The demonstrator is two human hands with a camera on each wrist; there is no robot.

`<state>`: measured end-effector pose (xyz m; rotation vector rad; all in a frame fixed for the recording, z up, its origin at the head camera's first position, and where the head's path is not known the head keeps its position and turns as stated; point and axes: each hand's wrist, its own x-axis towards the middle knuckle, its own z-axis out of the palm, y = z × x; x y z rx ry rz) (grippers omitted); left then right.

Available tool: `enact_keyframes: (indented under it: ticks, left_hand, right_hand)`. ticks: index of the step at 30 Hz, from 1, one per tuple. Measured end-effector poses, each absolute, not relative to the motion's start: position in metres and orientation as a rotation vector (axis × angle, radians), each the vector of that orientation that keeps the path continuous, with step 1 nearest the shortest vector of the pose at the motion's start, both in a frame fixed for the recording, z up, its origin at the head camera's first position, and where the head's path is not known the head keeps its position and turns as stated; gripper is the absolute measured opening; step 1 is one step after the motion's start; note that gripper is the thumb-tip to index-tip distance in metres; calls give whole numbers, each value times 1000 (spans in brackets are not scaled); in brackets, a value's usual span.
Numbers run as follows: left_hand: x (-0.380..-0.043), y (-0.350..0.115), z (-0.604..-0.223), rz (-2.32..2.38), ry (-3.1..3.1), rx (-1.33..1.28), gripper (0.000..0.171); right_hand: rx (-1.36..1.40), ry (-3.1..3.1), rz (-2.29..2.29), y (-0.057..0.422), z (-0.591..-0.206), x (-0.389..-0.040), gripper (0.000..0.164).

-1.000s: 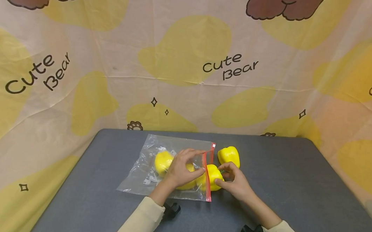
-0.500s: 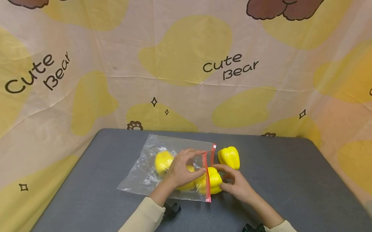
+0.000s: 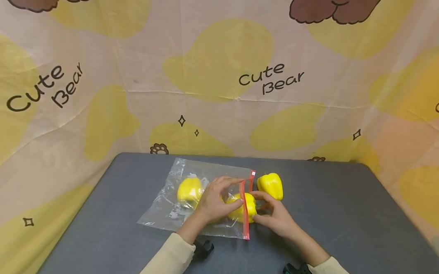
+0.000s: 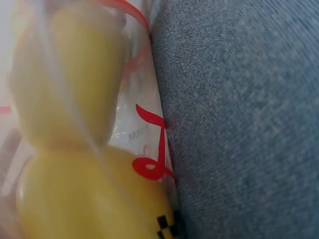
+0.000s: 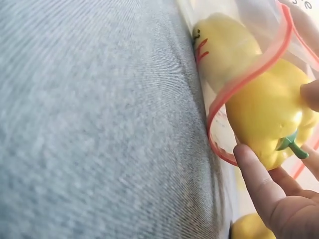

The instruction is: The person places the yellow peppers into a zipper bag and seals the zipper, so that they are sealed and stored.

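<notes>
Evidently the bagging is only partway along, judging by how things lie: a yellow pepper [image 3: 189, 191] is well inside the clear bag [image 3: 160, 216], the stemmed pepper [image 3: 250, 207] sits in the mouth with the red edge [image 3: 246, 230] crossing it, and a loose pepper [image 3: 269, 186] lies outside on the grey surface [image 3: 338, 205], just beyond the right hand [image 3: 277, 216]. Another yellow form [image 4: 89, 194] shows through the film in the left wrist view; whether it is that same deep one, I cannot tell. What seems left is the remainder of the stemmed pepper, the loose one and the gaping mouth.

As for direction, the stemmed pepper lies on its side, its long axis running roughly left to right, through the opening. Its blunt end points into the bag, while the green stem [image 5: 287, 143] faces out toward the right palm. The loose pepper's stem is not visible to me.

The right hand grips the stemmed pepper around its stem end, thumb and fingers on opposite sides. The left hand [image 3: 213, 201] is bent over the bag and appears to hold its mouth apart, thumb and fingertip at the red edge
</notes>
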<state>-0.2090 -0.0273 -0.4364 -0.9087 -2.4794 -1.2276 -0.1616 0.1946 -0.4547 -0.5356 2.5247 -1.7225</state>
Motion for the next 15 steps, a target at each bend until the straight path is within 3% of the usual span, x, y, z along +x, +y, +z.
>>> enact_keyframes:
  ticks: [15]
  left_hand:
    - [-209,-28,-437,-1242,-2492,-875,51]
  right_hand:
    - [-460,2482,-1748,184,-465,-180,60]
